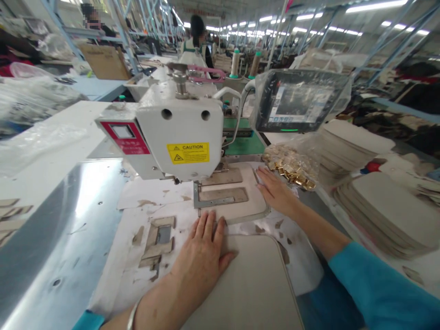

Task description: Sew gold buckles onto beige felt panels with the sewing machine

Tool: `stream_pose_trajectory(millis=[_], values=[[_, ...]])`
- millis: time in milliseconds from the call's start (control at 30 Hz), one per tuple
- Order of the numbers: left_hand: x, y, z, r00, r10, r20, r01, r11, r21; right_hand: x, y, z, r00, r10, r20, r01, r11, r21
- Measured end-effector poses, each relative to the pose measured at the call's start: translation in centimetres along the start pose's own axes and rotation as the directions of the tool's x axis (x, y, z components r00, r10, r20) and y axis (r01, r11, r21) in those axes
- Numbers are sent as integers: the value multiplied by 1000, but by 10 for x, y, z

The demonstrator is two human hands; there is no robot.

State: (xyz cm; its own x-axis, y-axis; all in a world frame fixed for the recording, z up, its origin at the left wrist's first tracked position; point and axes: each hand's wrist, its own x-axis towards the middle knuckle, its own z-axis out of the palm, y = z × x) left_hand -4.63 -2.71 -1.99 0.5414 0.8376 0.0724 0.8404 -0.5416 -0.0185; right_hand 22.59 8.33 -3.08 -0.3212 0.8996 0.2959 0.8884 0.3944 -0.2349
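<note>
On our counter (62,151), a white sewing machine (185,123) stands just beyond a flat cream panel (255,197). Our left hand (197,256), fingers loosely spread, meets its near edge; our right hand (277,192), fingers extended, touches its right edge. An L-shaped metal clamp (213,202) sits atop it.

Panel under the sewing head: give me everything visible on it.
The pale panel is a flat, smooth, beige-white piece with rounded right-hand corners and a slightly darker edge; it may be leather or coated fabric. It lies flat beneath the sewing head, which hides part of its far left. Two brown strips and a grey metal bracket sit over it. The left hand has fingertips at its near edge; the right hand rests at its right edge.
</note>
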Motion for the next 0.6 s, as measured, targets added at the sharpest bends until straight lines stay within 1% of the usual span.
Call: stream_pose_trajectory(millis=[67, 133, 233, 333, 400, 467, 500, 533, 567, 600], values=[[0, -1, 1, 1000, 20, -20, -19, 1000, 6, 19, 0, 10, 988, 89, 126, -70, 987, -146], [-1, -3, 3, 998, 37, -49, -36, 999, 10, 28, -5, 17, 972, 157, 174, -110, 962, -251], [-2, -4, 6, 995, 44, -87, -42, 999, 20, 28, -15, 23, 968, 180, 173, -122, 945, -302], [-3, -4, 7, 994, 40, -97, -38, 999, 29, 21, -20, 24, 973, 177, 148, -134, 955, -266], [-3, -6, 5, 996, 27, -87, -24, 999, 34, 13, -15, 18, 988, 116, 100, -98, 980, -175], [-3, -9, 1, 998, 18, -61, -16, 999, 35, 4, 0, 5, 998, 63, -11, -63, 997, -50], [-2, -11, -2, 999, 19, -40, -18, 999, 33, -1, 12, -4, 994, 75, -79, -75, 997, -1], [-2, -13, -5, 1000, 25, -16, -24, 999, 30, -5, 26, -14, 980, 132, -152, -129, 991, 25], [-1, -15, -9, 999, 31, 10, -31, 999, 24, -10, 41, -23, 954, 217, -208, -218, 976, 17], [1, -17, -12, 999, 35, 36, -36, 999, 16, -13, 55, -31, 930, 287, -229, -297, 955, -10]])
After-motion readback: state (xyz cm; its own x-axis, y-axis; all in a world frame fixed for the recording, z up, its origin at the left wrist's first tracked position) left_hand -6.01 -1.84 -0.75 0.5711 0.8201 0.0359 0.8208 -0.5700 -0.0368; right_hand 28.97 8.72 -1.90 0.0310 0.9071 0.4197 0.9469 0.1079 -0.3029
